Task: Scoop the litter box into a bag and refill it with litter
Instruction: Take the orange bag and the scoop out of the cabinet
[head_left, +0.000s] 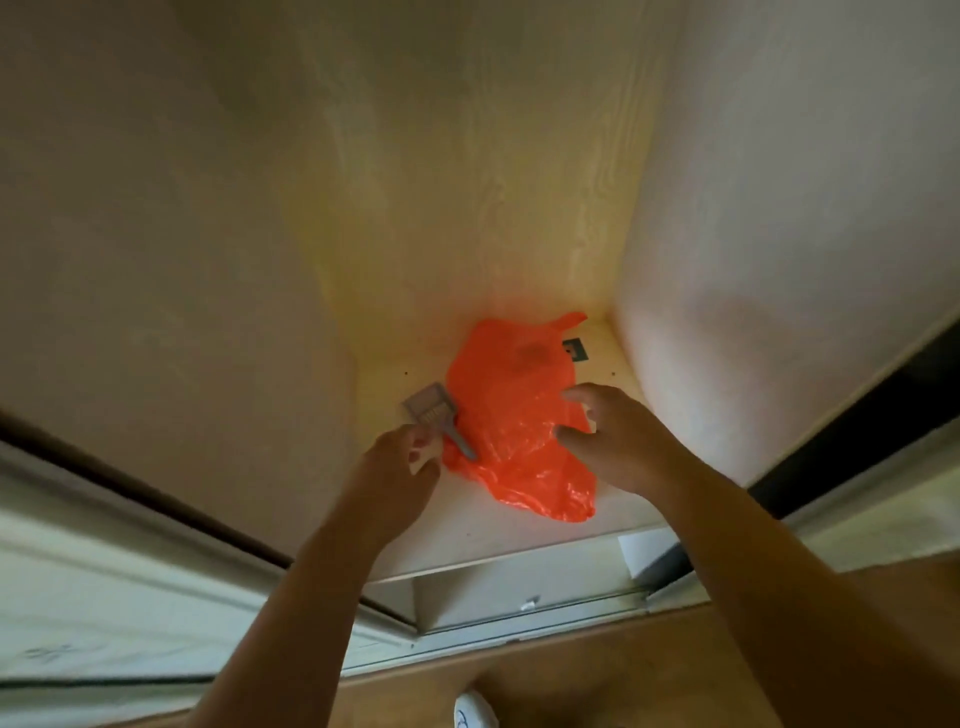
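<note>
At the bottom edge a white shoe (475, 712) is cut off by the frame, standing on a brown wooden floor (597, 670). Just beyond it runs the pale sliding track (467, 631) of an open cupboard, with part of a lower compartment visible under the shelf edge; what sits in there is too shadowed to make out.

Both bare forearms reach up onto the cupboard shelf (519, 525). The left hand (400, 467) is over the handle end of a grey litter scoop (434, 413), fingers bent toward it; whether they have actually closed on the handle cannot be told, since the hand hides the contact and the picture is blurred. The right hand (613, 436) hovers with fingers spread and relaxed over the right side of an orange plastic bag (511, 415), holding nothing; whether the fingertips touch the plastic is unclear.

The bag lies crumpled on the shelf, its edge overlapping the scoop's handle. A dark patch shows through it near the back. Behind it a small dark object (575, 349) is partly covered and cannot be identified. No litter box is in view.
</note>
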